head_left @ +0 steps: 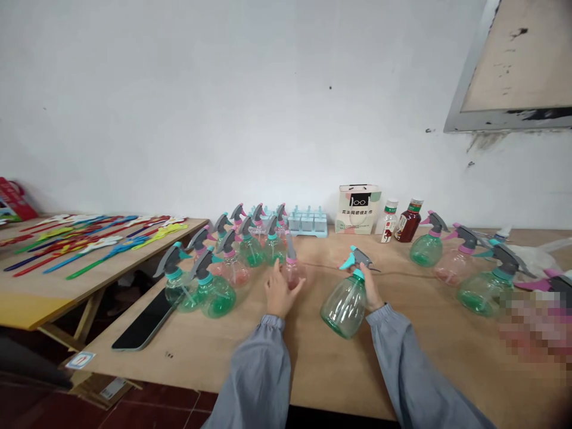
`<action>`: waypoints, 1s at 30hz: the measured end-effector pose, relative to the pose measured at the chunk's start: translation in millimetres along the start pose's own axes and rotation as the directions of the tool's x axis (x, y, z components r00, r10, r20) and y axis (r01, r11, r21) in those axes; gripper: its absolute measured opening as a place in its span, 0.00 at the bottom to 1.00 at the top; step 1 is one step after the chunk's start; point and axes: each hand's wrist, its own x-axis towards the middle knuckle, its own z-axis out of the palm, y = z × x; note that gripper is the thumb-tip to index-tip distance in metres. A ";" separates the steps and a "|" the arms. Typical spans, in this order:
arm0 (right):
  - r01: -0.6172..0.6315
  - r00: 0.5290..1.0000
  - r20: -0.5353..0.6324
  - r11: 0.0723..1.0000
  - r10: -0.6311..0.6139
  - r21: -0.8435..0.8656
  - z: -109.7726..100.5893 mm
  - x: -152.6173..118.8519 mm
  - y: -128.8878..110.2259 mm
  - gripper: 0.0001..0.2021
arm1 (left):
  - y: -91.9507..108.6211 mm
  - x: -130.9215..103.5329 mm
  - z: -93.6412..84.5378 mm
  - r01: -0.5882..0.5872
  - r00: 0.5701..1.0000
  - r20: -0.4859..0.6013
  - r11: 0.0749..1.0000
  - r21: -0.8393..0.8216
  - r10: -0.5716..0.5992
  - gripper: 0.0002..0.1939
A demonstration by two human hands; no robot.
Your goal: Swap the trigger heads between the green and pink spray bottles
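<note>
In my right hand [372,287] is a clear green spray bottle [344,307] with a grey and teal trigger head. The fingers close around its neck, and the bottle tilts above the table. My left hand [282,292], thumb and fingers apart, is beside a pink spray bottle [294,273] with a grey head; whether it touches that bottle I cannot tell. Left of this hand stand several more green and pink spray bottles, among them a green one [217,296] near the front.
A phone [145,322] lies at the table's left edge. Behind are a pale blue popsicle mold [308,223], a paper bag [357,210], a white bottle [389,221] and a dark red bottle [408,221]. More spray bottles [485,292] stand right. Colourful strips [102,243] cover another table.
</note>
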 end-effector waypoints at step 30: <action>-0.018 0.985 0.171 0.999 0.012 0.030 25.2 -23.2 -7.7 0.19 | -2.8 -7.3 18.9 -0.149 0.983 0.075 0.968 -0.201 0.166 0.48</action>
